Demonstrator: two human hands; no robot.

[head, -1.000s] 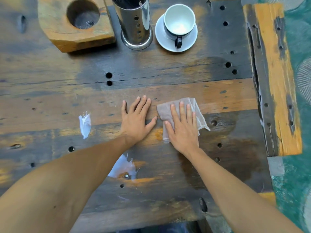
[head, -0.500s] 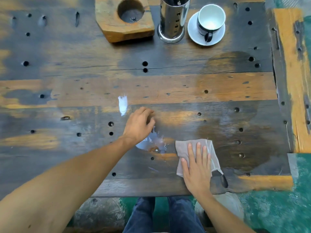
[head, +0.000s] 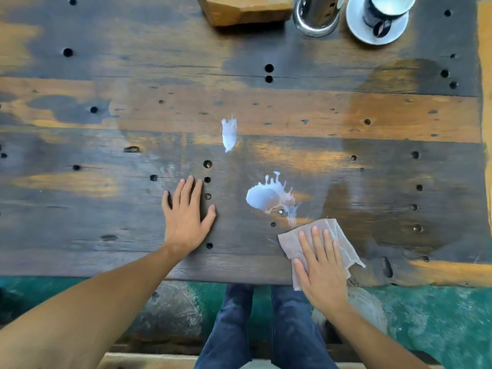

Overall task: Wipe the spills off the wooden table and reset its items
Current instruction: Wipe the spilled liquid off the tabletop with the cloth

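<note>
Now, right hand [head: 320, 267]: flat on the cloth [head: 319, 243], dragged back to the bench [head: 80, 145] near edge.
Left hand [head: 186, 217]: spread, empty, shifted aside.
Spills: big puddle [head: 269, 197] uncovered (small streak [head: 229, 134] too), both unwiped.

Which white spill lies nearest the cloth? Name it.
The larger, rounder white spill, just above the cloth under the right hand. The small narrow streak sits farther up the table.
</note>
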